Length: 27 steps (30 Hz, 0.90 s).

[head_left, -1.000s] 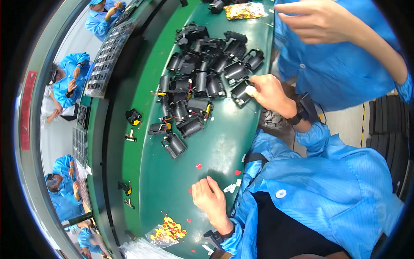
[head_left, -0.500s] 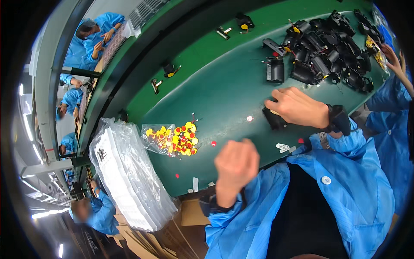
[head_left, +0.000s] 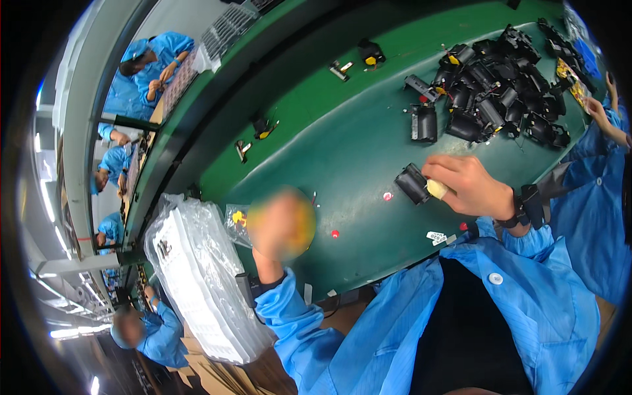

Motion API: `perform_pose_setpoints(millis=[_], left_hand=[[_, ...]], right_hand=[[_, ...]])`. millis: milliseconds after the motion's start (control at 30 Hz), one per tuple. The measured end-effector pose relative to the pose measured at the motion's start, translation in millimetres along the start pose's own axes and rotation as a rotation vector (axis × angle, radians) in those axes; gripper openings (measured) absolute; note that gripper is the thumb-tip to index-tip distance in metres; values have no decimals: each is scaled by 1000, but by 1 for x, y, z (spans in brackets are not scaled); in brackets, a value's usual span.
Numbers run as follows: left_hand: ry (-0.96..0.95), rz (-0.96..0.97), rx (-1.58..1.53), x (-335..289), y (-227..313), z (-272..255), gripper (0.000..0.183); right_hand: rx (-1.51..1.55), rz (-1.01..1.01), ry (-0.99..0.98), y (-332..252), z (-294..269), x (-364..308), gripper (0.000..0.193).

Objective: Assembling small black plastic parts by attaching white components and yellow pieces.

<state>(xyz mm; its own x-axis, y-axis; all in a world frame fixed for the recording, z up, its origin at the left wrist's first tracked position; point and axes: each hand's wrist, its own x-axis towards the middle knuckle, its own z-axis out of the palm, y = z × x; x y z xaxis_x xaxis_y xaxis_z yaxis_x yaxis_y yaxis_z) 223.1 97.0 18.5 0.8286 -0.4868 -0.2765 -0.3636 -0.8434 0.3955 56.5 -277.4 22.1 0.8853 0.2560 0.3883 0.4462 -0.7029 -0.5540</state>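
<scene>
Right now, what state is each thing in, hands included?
pile: loosely heaped
right hand: gripping the black part
black part: held, apart from the pile
left hand: blurred, grip unclear
small bag: partly hidden
large bag: filled
red dots: scattered
white labels: lying loose

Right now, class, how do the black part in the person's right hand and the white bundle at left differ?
Size: the black part looks much smaller than the white bundle.
Covering: the black part is bare; the white bundle is wrapped in clear plastic.
Hold: the right hand grips the black part, not the white bundle.
</scene>
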Motion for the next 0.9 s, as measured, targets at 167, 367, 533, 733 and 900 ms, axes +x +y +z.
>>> perform_pose_setpoints(millis=[167,367,533,733,900], left_hand=[[304,70,417,-9,14,5,12],[792,158,536,-26,84,39,13],[633,222,97,-32,118,50,11],[297,477,-582,-70,146,63,11],[268,374,-785,-77,167,75,10]], right_hand=[[-30,45,163,4,-1,-29,31],[-26,-48,228,-17,4,-20,30],[54,-64,196,-28,3,-10,27],[545,49,-52,-50,25,17,19],[521,51,-243,-35,32,1,16]])
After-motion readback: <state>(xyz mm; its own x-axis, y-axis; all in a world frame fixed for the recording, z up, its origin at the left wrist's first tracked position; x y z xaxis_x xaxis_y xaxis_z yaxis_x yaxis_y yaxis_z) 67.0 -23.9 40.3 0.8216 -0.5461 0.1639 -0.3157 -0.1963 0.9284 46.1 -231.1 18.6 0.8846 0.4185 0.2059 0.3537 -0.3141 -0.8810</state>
